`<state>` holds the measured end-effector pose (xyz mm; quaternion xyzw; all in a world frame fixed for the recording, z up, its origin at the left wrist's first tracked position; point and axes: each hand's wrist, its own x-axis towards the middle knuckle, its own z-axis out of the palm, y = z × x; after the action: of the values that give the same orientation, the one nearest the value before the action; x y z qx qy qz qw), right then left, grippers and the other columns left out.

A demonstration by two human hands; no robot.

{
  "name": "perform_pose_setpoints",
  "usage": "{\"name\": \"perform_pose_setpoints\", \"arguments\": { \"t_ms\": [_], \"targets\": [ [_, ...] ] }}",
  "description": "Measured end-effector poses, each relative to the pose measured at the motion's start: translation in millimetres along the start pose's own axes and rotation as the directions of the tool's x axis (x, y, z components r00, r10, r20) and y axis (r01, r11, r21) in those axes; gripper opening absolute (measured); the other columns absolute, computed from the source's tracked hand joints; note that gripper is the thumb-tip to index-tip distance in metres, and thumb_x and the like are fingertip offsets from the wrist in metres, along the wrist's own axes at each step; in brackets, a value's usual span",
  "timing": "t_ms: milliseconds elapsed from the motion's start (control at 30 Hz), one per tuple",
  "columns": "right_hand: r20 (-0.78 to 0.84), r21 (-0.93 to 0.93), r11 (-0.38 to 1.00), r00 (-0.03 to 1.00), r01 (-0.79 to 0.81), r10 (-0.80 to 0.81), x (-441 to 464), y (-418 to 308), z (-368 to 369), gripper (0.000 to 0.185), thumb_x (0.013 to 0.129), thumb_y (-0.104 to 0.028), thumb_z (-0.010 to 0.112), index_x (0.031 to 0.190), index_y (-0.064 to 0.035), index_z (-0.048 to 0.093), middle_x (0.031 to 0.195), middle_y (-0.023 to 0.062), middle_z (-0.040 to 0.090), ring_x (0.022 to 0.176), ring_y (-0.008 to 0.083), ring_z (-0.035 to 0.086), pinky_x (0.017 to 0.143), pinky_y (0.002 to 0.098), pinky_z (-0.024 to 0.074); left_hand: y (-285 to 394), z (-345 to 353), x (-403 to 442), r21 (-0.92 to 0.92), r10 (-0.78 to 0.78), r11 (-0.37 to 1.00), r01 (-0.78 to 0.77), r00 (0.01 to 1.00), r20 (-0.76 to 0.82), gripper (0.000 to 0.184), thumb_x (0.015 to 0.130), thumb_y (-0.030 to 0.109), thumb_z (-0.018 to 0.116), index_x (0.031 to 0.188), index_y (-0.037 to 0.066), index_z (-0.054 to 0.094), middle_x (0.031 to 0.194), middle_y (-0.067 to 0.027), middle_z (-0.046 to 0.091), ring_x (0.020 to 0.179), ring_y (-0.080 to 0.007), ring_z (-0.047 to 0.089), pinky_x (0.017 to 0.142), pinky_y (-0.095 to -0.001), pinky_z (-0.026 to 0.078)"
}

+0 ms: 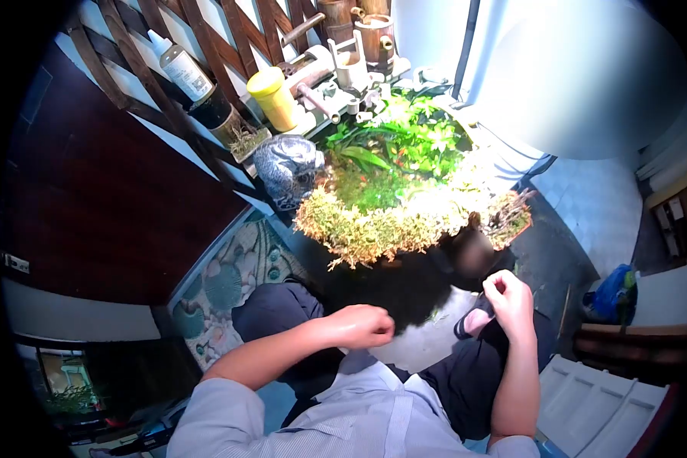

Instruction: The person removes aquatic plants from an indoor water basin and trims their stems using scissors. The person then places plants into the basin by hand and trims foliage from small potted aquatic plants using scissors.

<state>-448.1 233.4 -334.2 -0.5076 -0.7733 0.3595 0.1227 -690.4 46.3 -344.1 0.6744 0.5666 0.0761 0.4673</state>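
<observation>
My left hand [361, 326] is closed over my lap, its fingers curled; whatever they may hold is hidden. Above my right knee, my right hand [509, 299] has thumb and fingertips pinched together, with anything between them too small to make out. Both hands are apart from the pond planter [389, 168], which holds water and green plants. Yellowish moss [366, 229] hangs over its front rim, nearest to my hands.
A grey stone figure [286, 168], a yellow-lidded jar [273, 99] and a pump bottle [185, 71] stand at the planter's left. Bamboo pipes [313, 72] are behind. A blue bag [614, 294] and a white slatted panel [599, 404] are at the right.
</observation>
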Motion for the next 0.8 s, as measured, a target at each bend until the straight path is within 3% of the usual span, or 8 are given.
{"name": "perform_pose_setpoints", "arguments": {
  "t_ms": [67, 167, 267, 433, 467, 500, 600, 800],
  "targets": [
    [-0.069, 0.03, 0.999, 0.997, -0.038, 0.04, 1, 6, -6, 0.017, 0.079, -0.02, 0.065, 0.077, -0.0029, 0.062, 0.069, 0.0095, 0.064, 0.064, 0.0223, 0.062, 0.063, 0.0329, 0.0482, 7, -18, -24, 0.098, -0.067, 0.993, 0.067, 0.998, -0.006, 0.024, 0.088, 0.027, 0.052, 0.097, 0.009, 0.066, 0.09, -0.0118, 0.061, 0.09, -0.0314, 0.061, 0.079, -0.0413, 0.049],
    [-0.089, 0.046, 0.999, 0.996, -0.018, 0.022, 0, 5, -8, 0.016, 0.08, -0.018, 0.064, 0.079, -0.0026, 0.062, 0.068, 0.0095, 0.063, 0.063, 0.0203, 0.062, 0.062, 0.032, 0.0478, 33, -58, -52, 0.089, 0.013, 0.996, -0.006, 0.997, -0.075, 0.022, 0.088, 0.025, 0.052, 0.093, 0.008, 0.065, 0.089, -0.0117, 0.061, 0.087, -0.0312, 0.061, 0.077, -0.0415, 0.05],
    [-0.092, 0.044, 0.999, 0.996, -0.01, 0.014, 4, 2, -2, 0.015, 0.08, -0.017, 0.064, 0.081, -0.0021, 0.062, 0.068, 0.0096, 0.063, 0.063, 0.0191, 0.062, 0.062, 0.032, 0.048, 69, -110, -69, 0.049, 0.191, 0.982, -0.185, 0.949, -0.251, 0.014, 0.086, 0.019, 0.058, 0.091, 0.007, 0.063, 0.085, -0.0102, 0.06, 0.081, -0.0295, 0.062, 0.069, -0.0384, 0.05],
    [-0.032, 0.074, 0.997, 0.999, 0.035, -0.032, 19, -9, 3, 0.016, 0.081, -0.019, 0.063, 0.083, -0.0036, 0.063, 0.067, 0.0089, 0.063, 0.061, 0.0185, 0.062, 0.06, 0.0315, 0.048, 102, -194, -59, 0.404, 0.212, 0.914, -0.039, 0.894, -0.394, 0.012, 0.085, 0.017, 0.063, 0.09, 0.006, 0.063, 0.08, -0.0096, 0.06, 0.077, -0.0262, 0.062, 0.068, -0.0362, 0.05],
    [-0.008, 0.065, 0.998, 1.0, 0.028, -0.028, 21, -14, 2, 0.016, 0.081, -0.02, 0.062, 0.083, -0.0039, 0.063, 0.067, 0.0086, 0.063, 0.061, 0.0184, 0.061, 0.06, 0.0313, 0.048, 97, -205, -49, 0.454, 0.29, 0.889, -0.064, 0.846, -0.448, 0.013, 0.085, 0.018, 0.064, 0.089, 0.005, 0.064, 0.08, -0.01, 0.061, 0.075, -0.0257, 0.062, 0.068, -0.0362, 0.05],
    [0.002, 0.066, 0.998, 1.0, 0.017, -0.017, 23, -18, 2, 0.016, 0.081, -0.02, 0.062, 0.084, -0.0043, 0.064, 0.068, 0.0084, 0.063, 0.061, 0.0184, 0.061, 0.06, 0.0311, 0.048, 96, -221, -39, 0.485, 0.247, 0.874, -0.018, 0.878, -0.411, 0.014, 0.085, 0.017, 0.063, 0.088, 0.004, 0.065, 0.08, -0.0108, 0.062, 0.074, -0.0254, 0.062, 0.069, -0.036, 0.05],
    [0.013, 0.11, 0.993, 0.999, 0.029, -0.03, 27, -27, 0, 0.016, 0.081, -0.02, 0.062, 0.084, -0.0046, 0.064, 0.069, 0.0084, 0.064, 0.062, 0.0188, 0.062, 0.06, 0.0312, 0.0481, 97, -257, -4, 0.435, -0.107, 0.862, 0.259, 0.933, -0.344, 0.019, 0.087, 0.019, 0.06, 0.097, 0.003, 0.066, 0.088, -0.0144, 0.065, 0.082, -0.0272, 0.064, 0.076, -0.0362, 0.051],
    [-0.007, 0.087, 0.99, 0.994, 0.111, -0.111, 26, -29, -4, 0.018, 0.083, -0.023, 0.063, 0.087, -0.006, 0.065, 0.074, 0.0114, 0.065, 0.068, 0.0265, 0.065, 0.064, 0.0346, 0.0497, 61, -285, 85, 0.582, -0.078, 0.771, 0.26, 0.945, -0.319, 0.026, 0.086, 0.015, 0.053, 0.106, 0.005, 0.065, 0.092, -0.0161, 0.067, 0.084, -0.028, 0.065, 0.078, -0.0389, 0.051]
  ]
}}
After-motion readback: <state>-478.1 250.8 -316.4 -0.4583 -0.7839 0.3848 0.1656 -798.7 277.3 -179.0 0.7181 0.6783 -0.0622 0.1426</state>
